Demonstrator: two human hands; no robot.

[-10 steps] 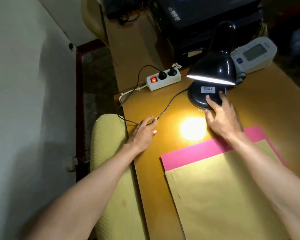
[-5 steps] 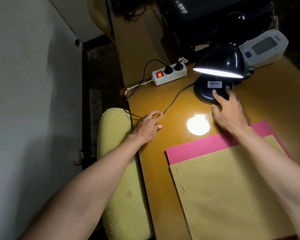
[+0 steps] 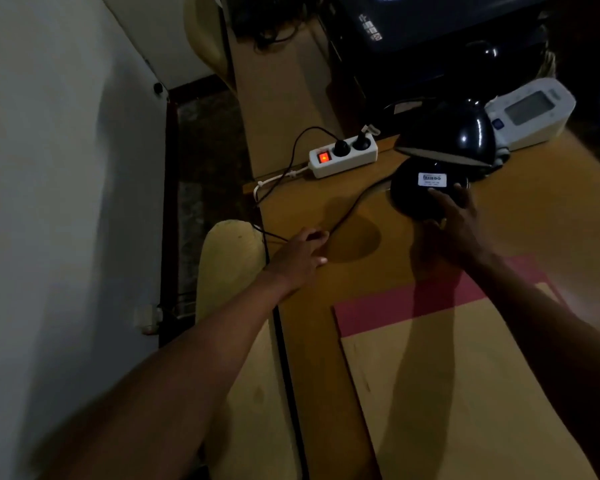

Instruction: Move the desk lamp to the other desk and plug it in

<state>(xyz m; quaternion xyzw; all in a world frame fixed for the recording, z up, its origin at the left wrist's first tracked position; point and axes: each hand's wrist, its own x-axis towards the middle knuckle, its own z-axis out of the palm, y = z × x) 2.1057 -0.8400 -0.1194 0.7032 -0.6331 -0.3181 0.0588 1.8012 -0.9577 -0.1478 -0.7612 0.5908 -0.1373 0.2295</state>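
Evidently unlit, the glossy black dome-shaded desk lamp point(image 3: 444, 140) has the right hand's point(image 3: 454, 226) spread fingers on its base while the left hand point(image 3: 300, 252) rests loosely open on its thin black cord point(image 3: 352, 207); unplugging comes next.

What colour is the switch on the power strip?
Glowing orange-red, on the white power strip at its left end; the head view shows the switch clearly.

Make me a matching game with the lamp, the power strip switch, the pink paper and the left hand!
Things:
1. desk lamp
2. power strip switch
3. pink paper
4. left hand

States:
A. glowing red
B. partly under a brown envelope
C. dark, not shining
D. resting on the desk by the black cord

Pairs: 1-C, 2-A, 3-B, 4-D
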